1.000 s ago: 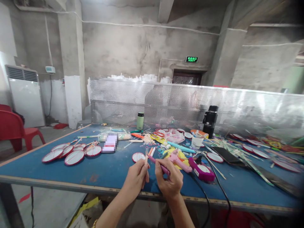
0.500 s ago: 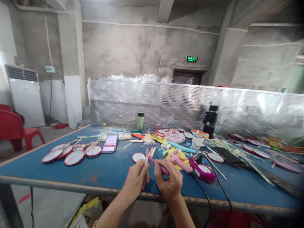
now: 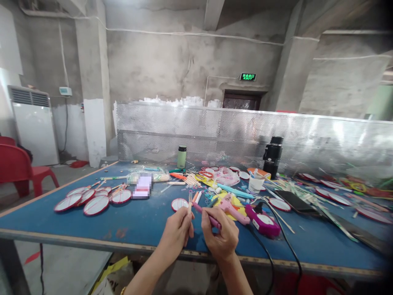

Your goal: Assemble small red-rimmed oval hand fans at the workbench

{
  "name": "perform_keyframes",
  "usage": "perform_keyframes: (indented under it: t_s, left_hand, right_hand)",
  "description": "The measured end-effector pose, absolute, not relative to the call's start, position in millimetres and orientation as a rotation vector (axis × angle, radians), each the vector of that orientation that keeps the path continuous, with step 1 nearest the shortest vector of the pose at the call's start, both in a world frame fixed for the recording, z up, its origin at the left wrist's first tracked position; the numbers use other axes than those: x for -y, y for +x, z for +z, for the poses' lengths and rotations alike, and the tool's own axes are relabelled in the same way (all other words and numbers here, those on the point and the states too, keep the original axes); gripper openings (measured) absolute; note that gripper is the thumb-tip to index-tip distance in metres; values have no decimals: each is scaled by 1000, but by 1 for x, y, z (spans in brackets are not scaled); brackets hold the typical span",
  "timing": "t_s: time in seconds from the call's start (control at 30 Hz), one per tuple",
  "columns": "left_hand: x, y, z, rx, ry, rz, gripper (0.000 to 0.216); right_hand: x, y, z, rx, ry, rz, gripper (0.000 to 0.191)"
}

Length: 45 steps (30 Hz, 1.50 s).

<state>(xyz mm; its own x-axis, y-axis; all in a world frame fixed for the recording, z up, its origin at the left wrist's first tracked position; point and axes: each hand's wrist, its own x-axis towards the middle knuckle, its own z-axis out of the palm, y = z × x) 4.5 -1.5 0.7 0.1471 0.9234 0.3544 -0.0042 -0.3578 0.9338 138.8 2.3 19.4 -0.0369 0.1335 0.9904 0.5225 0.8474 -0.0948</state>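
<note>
My left hand (image 3: 175,230) is closed around a flat, pale wooden stick (image 3: 190,200), which stands upright above the fingers. In my right hand (image 3: 223,234) is a purple-pink pen (image 3: 214,221), gripped as for writing. Its tip points left and lies close beside the stick; whether they touch I cannot tell. Just behind my left hand lies a round white disc with a red rim (image 3: 179,203). A pink glue gun (image 3: 235,211) rests on yellow material to the right of the pen, beside a magenta device with a white round face (image 3: 264,221).
Several red-rimmed discs (image 3: 96,205) and a phone (image 3: 142,186) lie on the blue table (image 3: 147,229) at left. Farther back stand a green bottle (image 3: 181,157), a white cup (image 3: 255,183) and a black thermos (image 3: 272,157). Black cables (image 3: 287,241) hang over the front edge at right.
My right hand has shifted slightly right with the pen, whose tip is a little farther from the stick. My left hand and the stick stay nearly in place.
</note>
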Motion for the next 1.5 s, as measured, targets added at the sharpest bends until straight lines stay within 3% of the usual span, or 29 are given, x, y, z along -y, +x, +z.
perform_keyframes:
  t_s: [1.5]
  left_hand:
    - [-2, 9, 1, -909, 1522, 1366, 29]
  right_hand:
    - [-7, 140, 21, 1610, -479, -363, 19]
